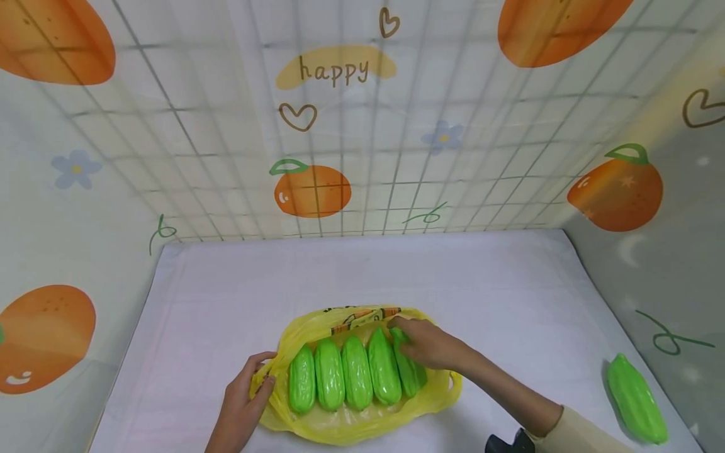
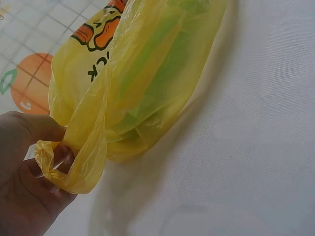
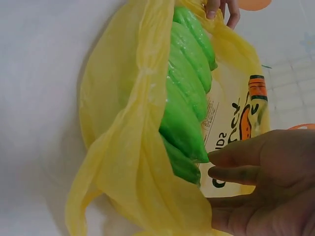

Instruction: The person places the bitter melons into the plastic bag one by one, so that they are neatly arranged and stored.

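Note:
A yellow plastic bag point(image 1: 334, 434) lies spread on the table with its mouth facing up. Inside, several glossy green elongated fruits point(image 1: 357, 372) lie side by side. My left hand point(image 1: 242, 393) pinches the bag's left end, where a loop of the yellow plastic point(image 2: 81, 169) passes between thumb and fingers. At the right end of the row, my right hand point(image 1: 421, 343) reaches into the bag over the last green fruit point(image 1: 409, 371). Its extended fingers point(image 3: 236, 153) are at the tip of a fruit, and the lower ones lie by the bag's edge.
Another green fruit point(image 1: 637, 399) lies outside the bag, near the table's right edge. White cloth covers the table point(image 1: 362, 270). Fabric walls with printed oranges point(image 1: 313, 192) stand at the back and both sides. A dark object point(image 1: 510, 442) shows beside the right sleeve.

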Tool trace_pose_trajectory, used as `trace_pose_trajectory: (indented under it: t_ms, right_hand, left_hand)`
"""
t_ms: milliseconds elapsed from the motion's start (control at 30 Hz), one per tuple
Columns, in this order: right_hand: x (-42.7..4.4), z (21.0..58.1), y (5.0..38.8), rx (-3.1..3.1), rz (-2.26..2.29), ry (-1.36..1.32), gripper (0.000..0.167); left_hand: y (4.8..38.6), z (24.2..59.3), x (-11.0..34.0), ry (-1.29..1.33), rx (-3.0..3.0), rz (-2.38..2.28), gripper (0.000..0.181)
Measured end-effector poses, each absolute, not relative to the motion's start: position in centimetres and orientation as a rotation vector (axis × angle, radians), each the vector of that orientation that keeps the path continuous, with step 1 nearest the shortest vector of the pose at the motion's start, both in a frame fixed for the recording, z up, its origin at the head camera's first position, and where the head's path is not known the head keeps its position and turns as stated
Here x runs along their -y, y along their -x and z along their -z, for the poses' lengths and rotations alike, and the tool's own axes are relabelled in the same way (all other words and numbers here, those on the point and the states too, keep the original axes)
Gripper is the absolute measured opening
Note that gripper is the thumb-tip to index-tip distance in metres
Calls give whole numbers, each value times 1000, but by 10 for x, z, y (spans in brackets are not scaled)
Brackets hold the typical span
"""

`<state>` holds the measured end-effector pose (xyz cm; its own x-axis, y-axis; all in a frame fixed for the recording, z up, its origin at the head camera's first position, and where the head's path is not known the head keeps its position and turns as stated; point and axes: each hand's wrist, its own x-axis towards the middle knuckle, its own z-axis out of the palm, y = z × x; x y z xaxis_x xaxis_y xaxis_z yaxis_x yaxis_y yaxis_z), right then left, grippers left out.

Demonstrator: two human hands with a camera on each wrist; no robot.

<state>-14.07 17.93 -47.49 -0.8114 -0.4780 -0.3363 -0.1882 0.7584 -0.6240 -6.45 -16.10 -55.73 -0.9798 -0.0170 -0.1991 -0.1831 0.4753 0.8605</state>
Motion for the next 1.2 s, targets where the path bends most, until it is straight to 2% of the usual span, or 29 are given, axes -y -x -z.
trace_pose_trajectory:
  t_ms: [233,633,933,1200]
  right_hand:
    - [-178,470,138,-2469,794,498,43]
    - [-181,441,131,-2499,909,484,41]
    - [-196,434,130,-2495,1033,555,32]
    - [-215,429,130,-2582,1063,453,26]
  left_hand:
    - [65,557,160,182,-2552,-1519,38]
    - [65,556,160,201,-2557,-1493,38]
    - [65,558,160,200,-2572,-1494,38]
    - [65,557,160,204,-2569,-1486,38]
